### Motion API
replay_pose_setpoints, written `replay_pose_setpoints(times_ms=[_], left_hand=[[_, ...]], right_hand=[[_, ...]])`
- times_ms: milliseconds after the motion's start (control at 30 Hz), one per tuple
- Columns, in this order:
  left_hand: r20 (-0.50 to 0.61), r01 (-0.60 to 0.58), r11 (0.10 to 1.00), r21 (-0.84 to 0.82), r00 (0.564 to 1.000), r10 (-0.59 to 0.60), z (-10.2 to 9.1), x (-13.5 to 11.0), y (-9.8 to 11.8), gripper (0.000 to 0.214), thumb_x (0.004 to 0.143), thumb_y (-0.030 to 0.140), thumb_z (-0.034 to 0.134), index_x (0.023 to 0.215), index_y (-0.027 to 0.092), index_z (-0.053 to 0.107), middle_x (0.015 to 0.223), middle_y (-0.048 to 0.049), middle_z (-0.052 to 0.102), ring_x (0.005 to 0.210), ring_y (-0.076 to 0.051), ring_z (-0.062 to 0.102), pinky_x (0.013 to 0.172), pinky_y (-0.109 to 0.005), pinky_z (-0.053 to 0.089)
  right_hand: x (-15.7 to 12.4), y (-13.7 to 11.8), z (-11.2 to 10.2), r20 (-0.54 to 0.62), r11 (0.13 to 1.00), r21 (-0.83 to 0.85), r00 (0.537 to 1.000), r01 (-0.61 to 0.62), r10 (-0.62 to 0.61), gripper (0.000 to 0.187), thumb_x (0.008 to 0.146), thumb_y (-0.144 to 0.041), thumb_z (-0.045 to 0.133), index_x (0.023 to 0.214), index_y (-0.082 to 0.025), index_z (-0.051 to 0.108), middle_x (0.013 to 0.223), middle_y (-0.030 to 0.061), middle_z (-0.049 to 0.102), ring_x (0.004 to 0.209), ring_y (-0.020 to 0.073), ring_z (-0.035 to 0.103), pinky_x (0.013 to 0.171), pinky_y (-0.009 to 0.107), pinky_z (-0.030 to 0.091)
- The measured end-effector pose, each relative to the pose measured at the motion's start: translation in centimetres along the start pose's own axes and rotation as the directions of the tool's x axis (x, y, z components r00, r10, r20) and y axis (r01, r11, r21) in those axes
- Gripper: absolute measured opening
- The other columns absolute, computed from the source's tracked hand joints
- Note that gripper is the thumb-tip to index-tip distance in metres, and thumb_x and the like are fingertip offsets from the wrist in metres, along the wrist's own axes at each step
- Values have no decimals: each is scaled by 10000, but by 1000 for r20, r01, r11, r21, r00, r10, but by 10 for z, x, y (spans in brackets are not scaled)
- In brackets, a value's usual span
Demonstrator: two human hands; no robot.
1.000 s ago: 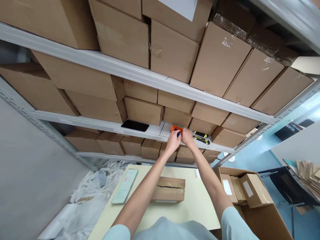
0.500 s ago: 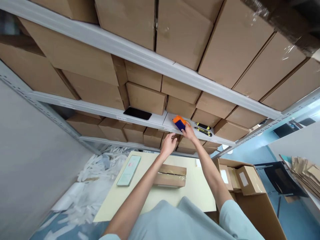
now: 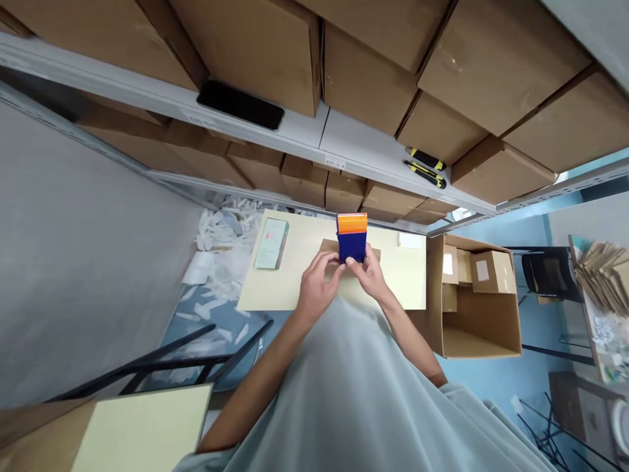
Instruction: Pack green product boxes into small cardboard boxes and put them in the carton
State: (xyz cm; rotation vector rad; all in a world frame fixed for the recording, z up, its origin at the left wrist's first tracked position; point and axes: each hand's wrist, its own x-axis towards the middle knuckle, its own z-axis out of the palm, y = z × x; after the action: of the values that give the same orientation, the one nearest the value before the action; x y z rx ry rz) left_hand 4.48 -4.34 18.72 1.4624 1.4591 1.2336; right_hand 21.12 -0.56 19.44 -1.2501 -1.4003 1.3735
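Note:
An orange and dark-blue tape dispenser is held up in front of me, above the pale yellow table. My right hand grips its lower right side, thumb across the front. At the lower left edge, my left hand pinches it with thumb and fingertips. Behind and below the dispenser lies a taped cardboard box, mostly hidden by it and my hands. A flat pale-green box rests on the table to the left.
Shelves ahead carry cardboard boxes, a black phone-like slab and two yellow-black utility knives. An open carton with small boxes stands right of the table. White scraps cover the floor at left. A black chair stands far right.
My right hand has brought the tape dispenser down from the shelf to above the table, and my left hand has closed on it too. The view has tilted downward.

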Motion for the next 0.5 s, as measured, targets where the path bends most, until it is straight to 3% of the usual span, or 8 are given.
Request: replay_pose_setpoints(times_ms=[167,267,400,500], left_hand=[[-23,-29,998,63,999,30,-9,-16,4,217,1102,444,650,1174,259,738,1207,-92,792,1080,-254,778,1015,-420,684],[-68,-30,995,100,997,37,-24,-14,13,284,1075,484,691,1251,273,763,1183,-87,782,1136,-278,762,1043,-452,679],[-193,-23,999,46,981,32,-55,5,35,414,1071,519,667,1387,263,751,1293,-88,725,1165,-254,754,995,-409,685],[-149,-42,998,43,988,48,-76,24,54,396,1043,515,687,1327,257,784,1284,-69,727,1156,-241,753,963,-391,680]], right_hand=[[-1,-3,5,114,989,103,989,-107,96,744,891,-871,807,1264,-229,760,1167,81,841,1173,299,788,1149,467,631],[-2,-6,7,140,991,93,987,-93,79,772,854,-902,819,1220,-224,774,1163,79,851,1168,302,795,1132,465,638],[-12,-15,5,210,999,-31,977,-20,26,678,951,-827,786,1278,-234,779,1217,71,846,1168,291,788,1110,449,642],[-22,-19,-1,267,989,-136,964,54,-16,606,1032,-746,750,1381,-250,756,1304,79,830,1201,302,781,1121,467,635]])
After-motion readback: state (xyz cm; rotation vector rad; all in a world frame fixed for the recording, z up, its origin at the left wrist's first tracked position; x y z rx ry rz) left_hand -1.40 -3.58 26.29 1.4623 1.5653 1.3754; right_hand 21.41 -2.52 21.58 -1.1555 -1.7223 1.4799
